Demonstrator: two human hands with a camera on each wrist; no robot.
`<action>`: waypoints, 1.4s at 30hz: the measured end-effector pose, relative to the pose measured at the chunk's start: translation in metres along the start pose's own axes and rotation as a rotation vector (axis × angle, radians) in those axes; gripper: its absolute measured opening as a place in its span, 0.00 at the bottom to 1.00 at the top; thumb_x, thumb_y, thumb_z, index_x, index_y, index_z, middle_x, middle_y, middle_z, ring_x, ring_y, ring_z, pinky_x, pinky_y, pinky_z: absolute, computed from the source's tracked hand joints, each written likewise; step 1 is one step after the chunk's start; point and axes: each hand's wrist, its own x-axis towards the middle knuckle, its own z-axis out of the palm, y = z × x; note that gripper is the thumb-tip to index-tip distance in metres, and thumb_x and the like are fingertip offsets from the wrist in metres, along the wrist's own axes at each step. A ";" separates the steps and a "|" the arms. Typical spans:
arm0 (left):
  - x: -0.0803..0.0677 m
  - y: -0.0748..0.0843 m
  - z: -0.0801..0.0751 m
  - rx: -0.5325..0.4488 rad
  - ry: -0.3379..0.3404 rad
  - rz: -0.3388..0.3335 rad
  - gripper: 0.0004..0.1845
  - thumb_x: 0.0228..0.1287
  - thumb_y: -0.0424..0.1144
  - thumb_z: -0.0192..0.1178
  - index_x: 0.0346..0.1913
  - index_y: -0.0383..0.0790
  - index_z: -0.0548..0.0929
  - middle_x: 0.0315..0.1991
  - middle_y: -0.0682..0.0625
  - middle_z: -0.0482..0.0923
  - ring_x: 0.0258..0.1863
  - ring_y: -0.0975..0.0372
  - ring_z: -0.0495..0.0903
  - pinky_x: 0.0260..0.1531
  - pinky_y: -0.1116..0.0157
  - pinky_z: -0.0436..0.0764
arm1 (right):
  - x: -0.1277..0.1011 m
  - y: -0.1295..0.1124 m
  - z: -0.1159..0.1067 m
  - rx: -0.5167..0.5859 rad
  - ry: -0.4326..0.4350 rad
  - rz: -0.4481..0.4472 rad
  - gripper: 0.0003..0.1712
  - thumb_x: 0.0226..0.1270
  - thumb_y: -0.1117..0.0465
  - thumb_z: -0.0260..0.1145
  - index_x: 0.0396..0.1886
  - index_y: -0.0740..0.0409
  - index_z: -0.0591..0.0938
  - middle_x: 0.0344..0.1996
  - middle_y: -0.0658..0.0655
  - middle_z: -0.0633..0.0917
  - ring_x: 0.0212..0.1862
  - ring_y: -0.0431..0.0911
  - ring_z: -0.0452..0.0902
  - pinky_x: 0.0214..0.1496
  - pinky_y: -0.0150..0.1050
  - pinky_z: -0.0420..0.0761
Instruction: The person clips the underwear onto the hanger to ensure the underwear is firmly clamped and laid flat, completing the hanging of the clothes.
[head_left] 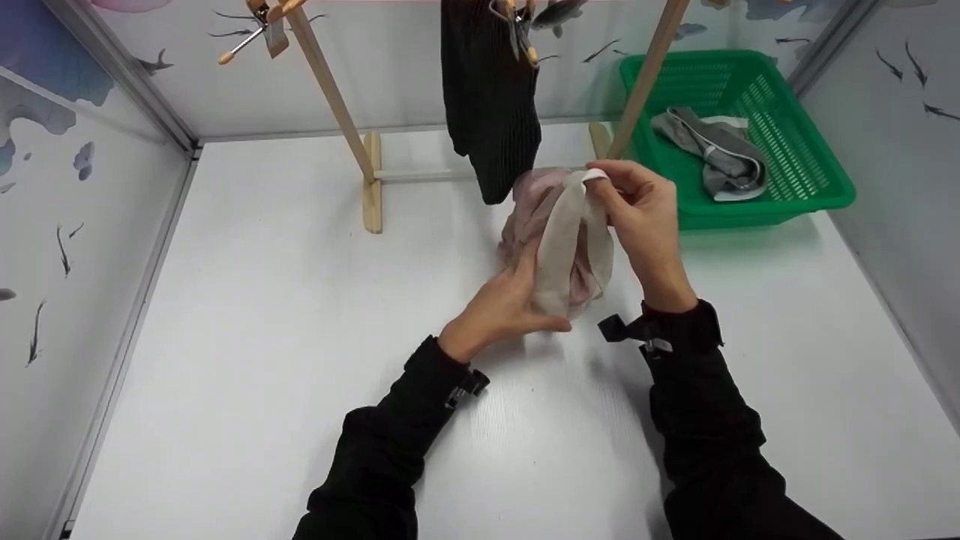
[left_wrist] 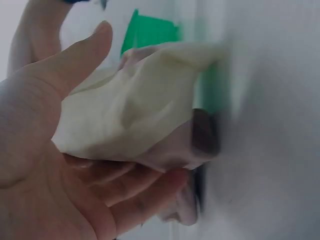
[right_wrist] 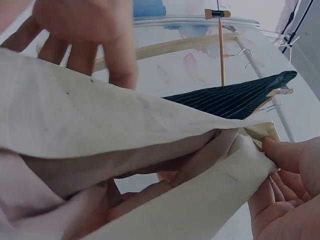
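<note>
A small pink garment with a wide cream band (head_left: 564, 240) is held above the white table. My left hand (head_left: 504, 301) grips its lower end, thumb on the cream band (left_wrist: 125, 120) and fingers under the pink cloth. My right hand (head_left: 637, 202) pinches the top of the band (right_wrist: 150, 135) between thumb and fingertips, lifting it toward the wooden rack. A black ribbed garment (head_left: 489, 97) hangs from a clip on that rack, just behind the pink one.
A green plastic basket (head_left: 795, 187) at the back right holds a grey garment (head_left: 716, 154). The wooden drying rack's legs (head_left: 371, 180) stand on the table (head_left: 262, 337) at the back. An empty wooden clip (head_left: 262, 30) hangs at upper left. Walls enclose three sides.
</note>
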 end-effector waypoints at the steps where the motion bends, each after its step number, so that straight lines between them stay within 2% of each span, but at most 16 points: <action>1: 0.000 0.000 0.003 -0.003 -0.014 0.005 0.71 0.47 0.54 0.82 0.81 0.41 0.39 0.80 0.40 0.48 0.71 0.56 0.65 0.68 0.61 0.66 | 0.000 -0.002 0.000 0.033 0.001 0.005 0.12 0.70 0.62 0.70 0.48 0.65 0.88 0.41 0.62 0.89 0.38 0.48 0.87 0.33 0.34 0.85; 4: 0.000 -0.002 0.009 0.052 -0.029 0.014 0.62 0.54 0.48 0.79 0.79 0.36 0.45 0.75 0.38 0.58 0.68 0.53 0.70 0.66 0.59 0.70 | -0.001 -0.006 -0.001 0.106 0.008 0.012 0.13 0.70 0.62 0.70 0.48 0.66 0.88 0.45 0.64 0.88 0.38 0.49 0.86 0.33 0.34 0.84; 7: -0.001 -0.003 0.012 0.113 0.007 0.026 0.49 0.61 0.45 0.74 0.76 0.31 0.54 0.63 0.36 0.73 0.58 0.50 0.79 0.57 0.55 0.78 | 0.000 -0.009 -0.003 0.151 0.021 0.005 0.14 0.70 0.62 0.70 0.49 0.67 0.87 0.48 0.66 0.86 0.38 0.50 0.85 0.33 0.35 0.84; 10: -0.001 -0.004 0.015 0.170 0.103 0.053 0.50 0.61 0.49 0.73 0.75 0.30 0.55 0.67 0.33 0.68 0.57 0.47 0.79 0.51 0.52 0.81 | 0.000 -0.011 -0.004 0.180 0.044 -0.001 0.15 0.71 0.62 0.69 0.50 0.68 0.85 0.48 0.68 0.85 0.39 0.49 0.84 0.32 0.35 0.84; 14: 0.002 -0.005 0.019 0.275 0.294 0.154 0.63 0.50 0.58 0.78 0.78 0.32 0.51 0.75 0.32 0.54 0.68 0.45 0.69 0.56 0.50 0.79 | 0.001 -0.013 -0.005 0.267 0.081 0.022 0.15 0.71 0.63 0.69 0.51 0.69 0.84 0.49 0.68 0.85 0.40 0.49 0.82 0.28 0.33 0.82; 15: 0.003 -0.005 0.020 0.311 0.334 0.181 0.66 0.46 0.59 0.80 0.78 0.33 0.50 0.75 0.31 0.54 0.69 0.44 0.67 0.56 0.50 0.79 | 0.002 -0.013 -0.005 0.299 0.084 0.024 0.15 0.71 0.64 0.68 0.51 0.69 0.83 0.50 0.68 0.84 0.40 0.50 0.81 0.28 0.33 0.81; 17: 0.003 -0.004 0.023 0.379 0.379 0.222 0.69 0.40 0.59 0.82 0.78 0.37 0.49 0.74 0.32 0.55 0.69 0.44 0.65 0.54 0.49 0.79 | 0.002 -0.014 -0.004 0.368 0.091 0.029 0.14 0.71 0.66 0.67 0.52 0.70 0.82 0.50 0.69 0.84 0.40 0.50 0.80 0.27 0.33 0.79; 21: 0.004 -0.002 0.026 0.482 0.385 0.259 0.72 0.35 0.54 0.86 0.78 0.42 0.47 0.74 0.31 0.52 0.65 0.44 0.68 0.43 0.51 0.81 | 0.000 -0.016 -0.003 0.438 0.088 -0.003 0.15 0.73 0.67 0.64 0.53 0.73 0.80 0.52 0.71 0.83 0.41 0.51 0.81 0.29 0.33 0.80; 23: 0.005 -0.001 0.026 0.506 0.401 0.275 0.66 0.41 0.50 0.85 0.78 0.41 0.50 0.74 0.31 0.54 0.63 0.45 0.71 0.41 0.53 0.81 | -0.001 -0.018 -0.003 0.463 0.088 -0.011 0.15 0.73 0.68 0.63 0.54 0.73 0.80 0.52 0.71 0.83 0.42 0.51 0.82 0.29 0.33 0.81; 25: 0.006 0.000 0.025 0.498 0.431 0.295 0.57 0.49 0.43 0.82 0.77 0.40 0.56 0.72 0.30 0.57 0.62 0.45 0.73 0.47 0.54 0.82 | -0.001 -0.021 -0.004 0.539 0.092 0.010 0.14 0.73 0.69 0.64 0.53 0.74 0.79 0.51 0.71 0.84 0.44 0.52 0.82 0.31 0.34 0.83; 28: 0.007 0.001 0.020 0.492 0.486 0.334 0.38 0.62 0.33 0.72 0.74 0.37 0.67 0.66 0.32 0.67 0.59 0.47 0.77 0.52 0.58 0.82 | -0.002 -0.024 -0.006 0.573 0.094 0.007 0.15 0.73 0.69 0.63 0.54 0.75 0.78 0.52 0.72 0.83 0.46 0.53 0.83 0.34 0.35 0.84; 30: 0.007 0.001 0.015 0.494 0.498 0.365 0.29 0.67 0.31 0.67 0.70 0.36 0.74 0.60 0.35 0.74 0.56 0.49 0.80 0.54 0.60 0.81 | -0.003 -0.026 -0.008 0.611 0.104 0.016 0.14 0.72 0.70 0.64 0.53 0.75 0.78 0.52 0.72 0.83 0.46 0.53 0.83 0.35 0.36 0.84; 34: 0.004 0.002 0.003 0.526 0.510 0.425 0.16 0.70 0.28 0.64 0.59 0.37 0.85 0.47 0.43 0.82 0.45 0.55 0.84 0.46 0.66 0.83 | -0.002 -0.027 -0.011 0.637 0.121 0.021 0.15 0.72 0.71 0.64 0.53 0.75 0.78 0.52 0.73 0.83 0.44 0.53 0.82 0.31 0.35 0.83; 39: 0.002 0.004 -0.011 0.498 0.535 0.466 0.09 0.70 0.28 0.63 0.48 0.37 0.89 0.38 0.47 0.84 0.38 0.59 0.84 0.40 0.70 0.83 | -0.001 -0.025 -0.014 0.628 0.114 0.002 0.14 0.72 0.71 0.64 0.52 0.76 0.78 0.51 0.73 0.83 0.41 0.52 0.82 0.28 0.33 0.81; 42: 0.002 0.008 -0.022 0.430 0.556 0.488 0.06 0.69 0.33 0.66 0.44 0.36 0.90 0.36 0.48 0.84 0.36 0.59 0.83 0.39 0.70 0.82 | 0.001 -0.021 -0.016 0.512 0.109 -0.036 0.14 0.72 0.69 0.64 0.51 0.76 0.79 0.50 0.73 0.84 0.40 0.52 0.82 0.29 0.33 0.82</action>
